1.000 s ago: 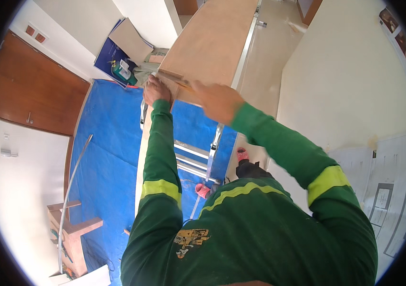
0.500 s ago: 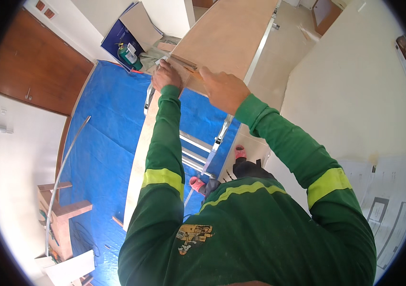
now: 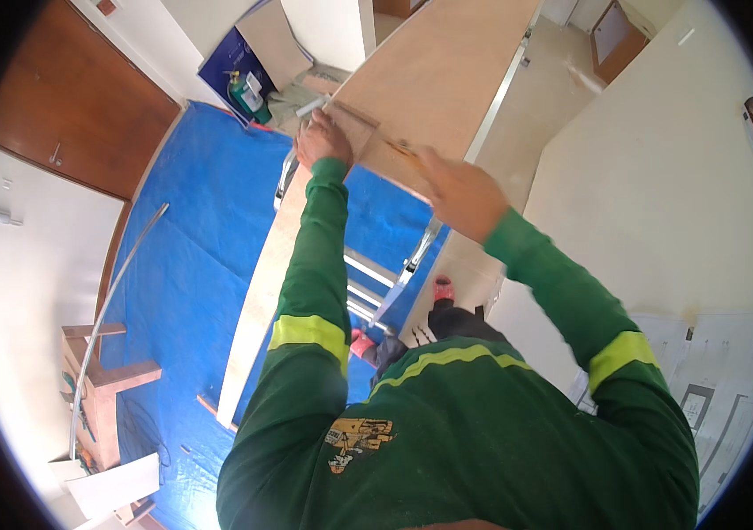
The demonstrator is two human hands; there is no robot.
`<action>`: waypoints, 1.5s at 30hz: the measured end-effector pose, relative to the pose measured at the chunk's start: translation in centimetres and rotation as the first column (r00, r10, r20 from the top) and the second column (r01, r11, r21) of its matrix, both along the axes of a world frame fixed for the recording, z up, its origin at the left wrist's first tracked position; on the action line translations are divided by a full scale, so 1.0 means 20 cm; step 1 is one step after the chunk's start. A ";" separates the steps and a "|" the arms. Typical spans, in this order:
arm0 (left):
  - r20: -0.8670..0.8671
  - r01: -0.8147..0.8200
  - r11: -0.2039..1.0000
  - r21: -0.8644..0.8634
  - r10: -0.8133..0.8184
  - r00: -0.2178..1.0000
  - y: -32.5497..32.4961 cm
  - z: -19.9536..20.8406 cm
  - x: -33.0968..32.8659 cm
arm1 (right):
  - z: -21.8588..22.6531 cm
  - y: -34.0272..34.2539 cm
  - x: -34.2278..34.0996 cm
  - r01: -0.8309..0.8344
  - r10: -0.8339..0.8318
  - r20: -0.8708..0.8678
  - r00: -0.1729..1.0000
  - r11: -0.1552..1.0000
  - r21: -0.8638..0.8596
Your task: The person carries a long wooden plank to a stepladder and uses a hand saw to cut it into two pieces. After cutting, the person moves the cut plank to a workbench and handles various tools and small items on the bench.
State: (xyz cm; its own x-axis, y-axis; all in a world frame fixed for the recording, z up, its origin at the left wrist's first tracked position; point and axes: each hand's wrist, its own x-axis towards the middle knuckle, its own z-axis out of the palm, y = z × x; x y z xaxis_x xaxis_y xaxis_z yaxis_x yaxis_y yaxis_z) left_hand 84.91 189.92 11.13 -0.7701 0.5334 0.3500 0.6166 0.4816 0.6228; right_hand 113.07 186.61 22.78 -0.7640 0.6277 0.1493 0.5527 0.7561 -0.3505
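My left hand (image 3: 323,140) is closed at the near left corner of a large wooden panel (image 3: 447,62), where the upper end of a long pale board (image 3: 262,327) passes under it. A small light-grey piece (image 3: 311,107) lies by its fingertips. My right hand (image 3: 469,196) is wrapped round a slim tool with a yellow-brown handle (image 3: 406,154). Motion blur hides what kind of tool it is. The tool points toward my left hand, over the panel's near end. A dark narrow strip (image 3: 354,113) lies on the panel between my hands.
Metal trestle legs (image 3: 421,247) stand below the panel, on blue sheeting (image 3: 200,212). A green cylinder (image 3: 248,95) stands behind the left hand. At lower left are a wooden stand (image 3: 107,380) and a bent pale strip (image 3: 120,291). A white wall (image 3: 642,194) runs along the right.
My right hand has drawn back to the right and toward me with the tool. My left hand stays at the same corner. The view has shifted slightly.
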 end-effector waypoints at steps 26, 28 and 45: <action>-0.096 0.005 0.989 -0.149 -0.019 0.995 -0.03 -0.10 -0.14 | 0.12 -0.26 0.30 -0.063 0.077 -0.119 0.990 0.991 0.115; -0.103 -0.015 0.987 -0.163 -0.002 0.995 -0.05 -0.11 -0.11 | 0.29 -0.44 0.53 0.072 -0.071 0.018 0.997 0.997 -0.041; 0.010 -0.040 0.996 0.076 0.039 0.999 -0.08 -0.09 -0.10 | 0.28 -0.46 0.50 0.057 -0.061 0.096 0.994 0.998 0.039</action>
State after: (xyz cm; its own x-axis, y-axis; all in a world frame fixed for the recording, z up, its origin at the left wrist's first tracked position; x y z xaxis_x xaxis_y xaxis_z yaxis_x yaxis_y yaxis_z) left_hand 82.94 188.30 9.38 -0.7929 0.4747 0.3820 0.5930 0.4565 0.6633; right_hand 123.06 177.39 28.33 -0.7378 0.6676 0.0994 0.6268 0.7323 -0.2662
